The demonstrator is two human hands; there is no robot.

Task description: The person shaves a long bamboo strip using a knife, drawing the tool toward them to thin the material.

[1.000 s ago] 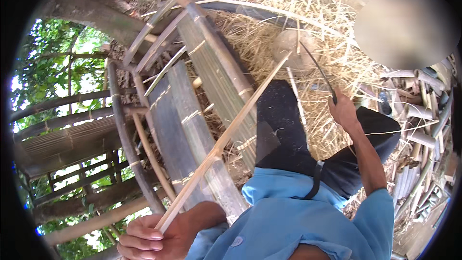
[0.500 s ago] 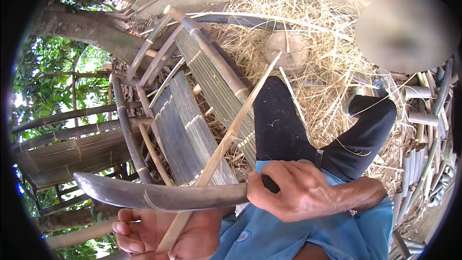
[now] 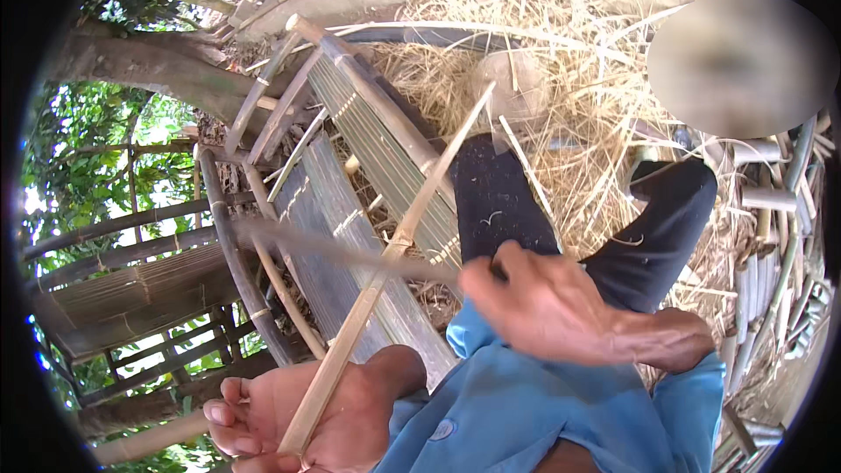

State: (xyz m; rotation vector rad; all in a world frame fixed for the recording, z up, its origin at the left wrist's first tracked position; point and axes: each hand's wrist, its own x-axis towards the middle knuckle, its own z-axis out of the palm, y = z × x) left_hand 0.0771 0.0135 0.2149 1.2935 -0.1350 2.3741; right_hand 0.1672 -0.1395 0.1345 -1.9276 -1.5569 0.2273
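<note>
My right hand [image 3: 552, 307] is closed round the dark handle of a machete, whose long blade [image 3: 346, 252] is smeared by motion. It points left and crosses the strip close to a node; I cannot tell whether they touch. A pale split bamboo strip [image 3: 372, 289] slants from my left hand [image 3: 346, 398] up to the right, past my knee. That hand lies palm up, the strip's lower end across the palm and held near the thumb at the bottom edge. The other fingers curl loosely at the left.
A bamboo bench [image 3: 368, 131] with slatted panels stands just left of my black-trousered legs [image 3: 495, 201]. Straw-like shavings [image 3: 596, 149] cover the ground ahead, round a pale rounded block [image 3: 508, 79]. Bamboo pieces [image 3: 753, 298] pile up at the right. A bamboo railing [image 3: 123, 210] stands far left.
The machete blade has swung up and away from the left hand, its tip moving up and right. My right hand has risen slightly. The strip has shifted a little, still in the left hand.
</note>
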